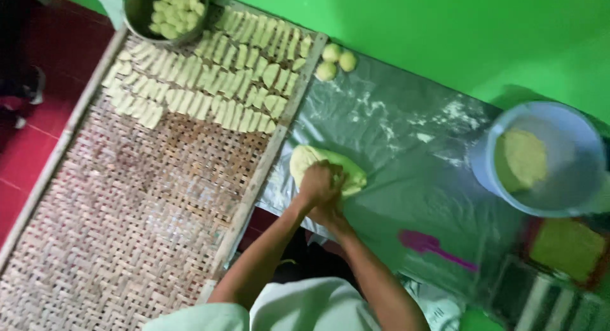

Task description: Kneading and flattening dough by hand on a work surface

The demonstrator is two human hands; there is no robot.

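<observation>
A pale yellow-green lump of dough (305, 158) lies on a floured clear plastic sheet (406, 147). My left hand (321, 182) is closed in a fist and presses down on the dough's near edge. My right hand (332, 214) sits just behind and under the left wrist, touching the sheet at the dough's edge; its fingers are hidden. Both forearms reach in from the bottom of the view.
A woven bamboo tray (140, 204) on the left carries rows of shaped dough pieces (216, 83) and a metal bowl (143, 13) of pieces. Three dough balls (337, 58) lie by the green wall. A blue bucket (572, 134), purple spatula (426, 242) and rectangular pan (567, 247) are on the right.
</observation>
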